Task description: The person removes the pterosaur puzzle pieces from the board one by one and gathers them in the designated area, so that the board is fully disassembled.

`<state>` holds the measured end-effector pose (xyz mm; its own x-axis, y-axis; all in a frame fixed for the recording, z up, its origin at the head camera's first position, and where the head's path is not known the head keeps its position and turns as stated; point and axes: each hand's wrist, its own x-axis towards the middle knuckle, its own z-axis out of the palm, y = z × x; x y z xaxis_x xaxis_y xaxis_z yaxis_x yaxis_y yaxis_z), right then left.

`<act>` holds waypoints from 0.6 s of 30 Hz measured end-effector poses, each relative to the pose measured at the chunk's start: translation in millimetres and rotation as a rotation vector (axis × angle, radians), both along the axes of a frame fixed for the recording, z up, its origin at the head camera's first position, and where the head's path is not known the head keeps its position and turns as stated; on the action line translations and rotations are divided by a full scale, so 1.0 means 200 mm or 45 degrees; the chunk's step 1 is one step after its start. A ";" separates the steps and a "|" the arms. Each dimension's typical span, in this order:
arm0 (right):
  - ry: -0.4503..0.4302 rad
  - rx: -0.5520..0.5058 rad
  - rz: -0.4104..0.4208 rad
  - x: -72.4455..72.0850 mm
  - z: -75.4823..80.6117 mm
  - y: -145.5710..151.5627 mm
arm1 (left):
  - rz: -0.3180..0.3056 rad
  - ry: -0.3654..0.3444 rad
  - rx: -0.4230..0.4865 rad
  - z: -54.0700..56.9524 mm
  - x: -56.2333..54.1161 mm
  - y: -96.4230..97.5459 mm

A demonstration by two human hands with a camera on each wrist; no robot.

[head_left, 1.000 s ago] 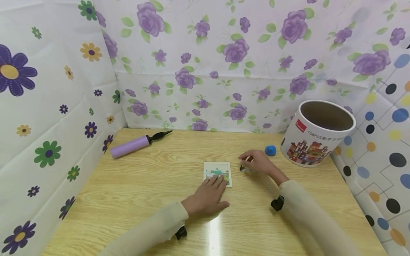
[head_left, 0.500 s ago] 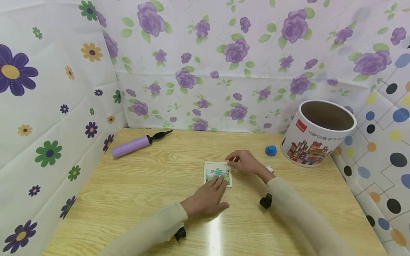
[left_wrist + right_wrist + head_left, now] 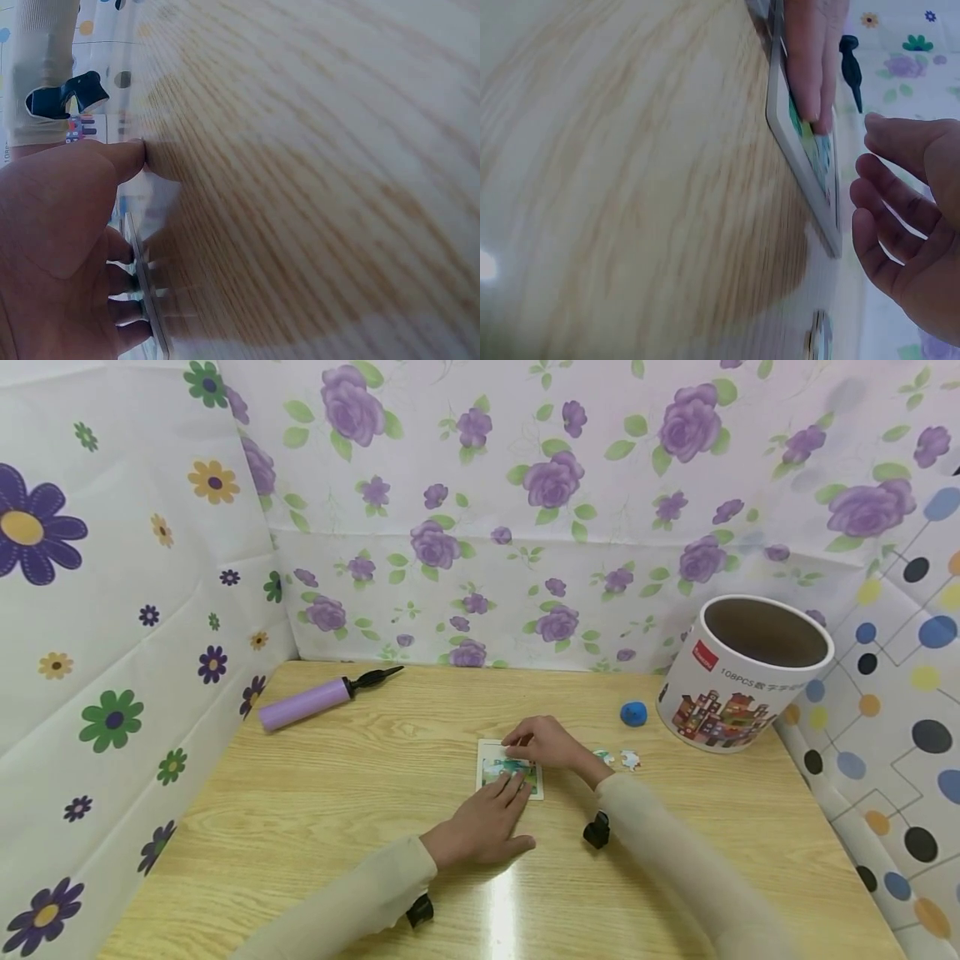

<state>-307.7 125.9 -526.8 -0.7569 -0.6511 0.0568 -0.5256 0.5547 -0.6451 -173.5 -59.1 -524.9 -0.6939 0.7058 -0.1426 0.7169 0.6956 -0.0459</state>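
Observation:
A small jigsaw puzzle board (image 3: 488,748) with a white border and a green and blue picture lies mid-table in the head view. My left hand (image 3: 483,827) rests on its near part, fingers straight and thumb spread sideways. From the left wrist view, the board's thin edge (image 3: 147,289) runs along those fingers. My right hand (image 3: 543,743) hovers over the board's far right corner, thumb and fingers bent toward each other. In the right wrist view the right hand (image 3: 911,202) shows curled fingers, and I cannot tell whether they hold a piece. Loose puzzle pieces (image 3: 630,761) lie right of it.
A blue lump (image 3: 633,713) sits near the back right, beside a large white printed bucket (image 3: 738,693). A purple hand pump (image 3: 307,704) lies at the back left. Flowered cloth (image 3: 450,543) hangs behind the wooden table (image 3: 360,827), with patterned cloth at both sides.
My right hand has moved left from the loose pieces to over the board's far right corner, uncovering pieces near its wrist. My left hand has stayed on the board.

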 end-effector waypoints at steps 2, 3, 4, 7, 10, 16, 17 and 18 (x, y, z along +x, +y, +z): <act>0.013 0.002 0.013 0.00 0.00 -0.03 | -0.004 0.007 -0.011 0.00 0.00 0.00; 0.016 0.001 0.018 0.00 0.00 -0.04 | -0.006 0.009 -0.014 0.00 0.00 0.00; 0.023 0.002 0.023 0.01 0.00 -0.05 | -0.007 0.011 -0.017 0.00 0.00 0.00; 0.039 0.012 0.034 0.01 -0.01 -0.08 | -0.016 0.021 -0.023 0.01 0.00 0.00; 0.046 0.048 0.032 0.00 -0.02 -0.09 | -0.024 0.019 -0.021 0.01 0.01 0.00; 0.072 0.081 0.064 0.00 -0.04 -0.10 | -0.024 0.016 -0.023 0.01 0.01 -0.01; 0.073 0.081 0.070 0.00 -0.04 -0.10 | -0.024 0.019 -0.027 0.01 0.01 -0.01; 0.074 0.079 0.077 0.00 -0.04 -0.10 | -0.024 0.021 -0.029 0.01 0.01 -0.01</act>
<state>-308.2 105.0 -534.9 -0.7127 -0.6991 0.0578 -0.5950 0.5588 -0.5777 -172.4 -60.7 -522.7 -0.6830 0.7154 -0.1474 0.7289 0.6807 -0.0734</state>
